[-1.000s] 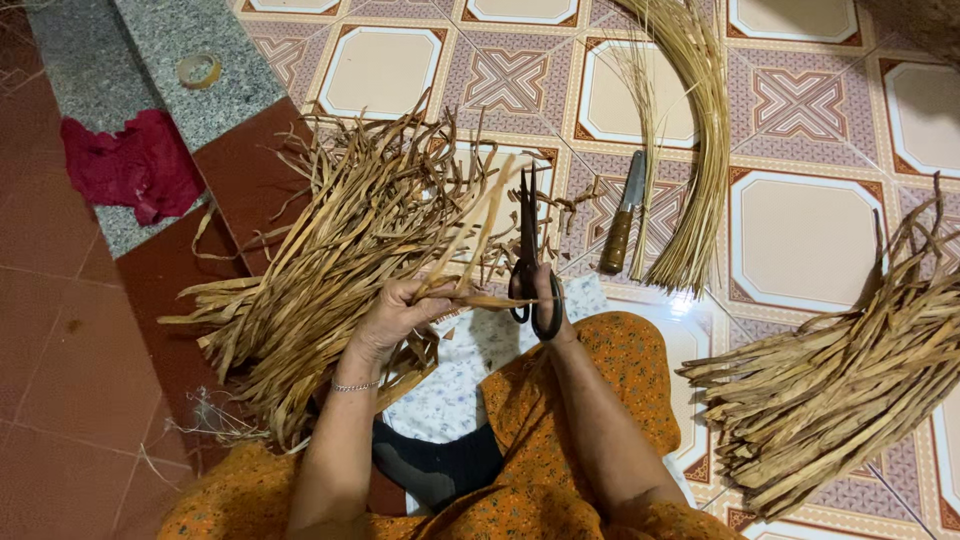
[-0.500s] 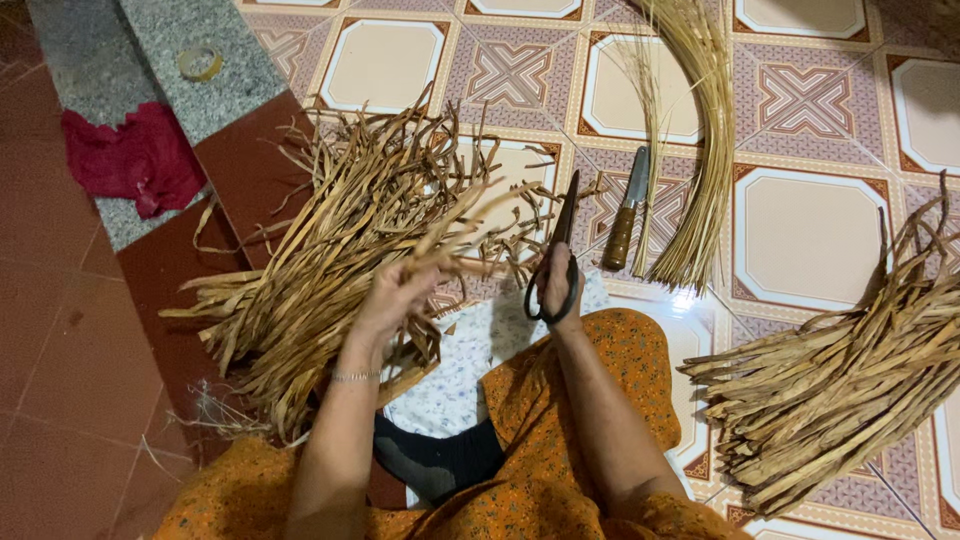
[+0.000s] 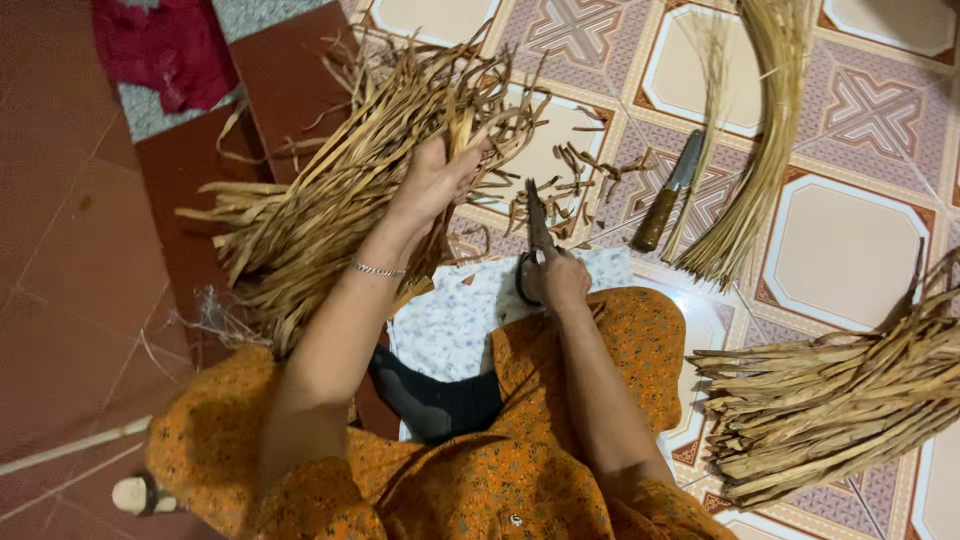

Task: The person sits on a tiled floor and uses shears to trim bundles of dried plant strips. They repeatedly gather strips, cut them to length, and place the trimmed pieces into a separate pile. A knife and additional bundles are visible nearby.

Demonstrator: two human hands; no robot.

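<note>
**Right grip on scissors, left grip in the strip pile**

Right hand [image 3: 562, 282]: my grip is closed around the handles of the scissors [image 3: 535, 240], just right of frame centre. Blades point up-frame and sit close together. Can't tell if they're fully shut.

Left hand [image 3: 437, 180]: reaching up-frame into the heap of dried strips [image 3: 340, 190]. My fingers are curled down among the strips near the top end of the heap. The strips cover the fingertips, so I can't tell if the grip is actually pinching one. A thin bracelet [image 3: 377, 269] is on that wrist.

Outward from there:
- The heap runs diagonally from upper centre to the middle left, lying half on the patterned floor tiles [image 3: 860, 230] and half on the red-brown floor.
- Short cut scraps [image 3: 575, 185] lie scattered on the tiles just above and right of the scissor tips.
- A white floral cloth [image 3: 455, 320] lies under my right hand and over my lap. My orange clothing fills the bottom centre.
- A knife with a wooden handle [image 3: 668, 195] lies on the tiles right of the scissors, clear of them.
- A sheaf of thin pale stalks [image 3: 765, 130] fans down from the top right. The knife lies next to its lower end.
- A second bundle of strips [image 3: 840, 400] is at lower right, well apart from both hands.
- A red cloth [image 3: 165, 45] is in the upper left corner.
</note>
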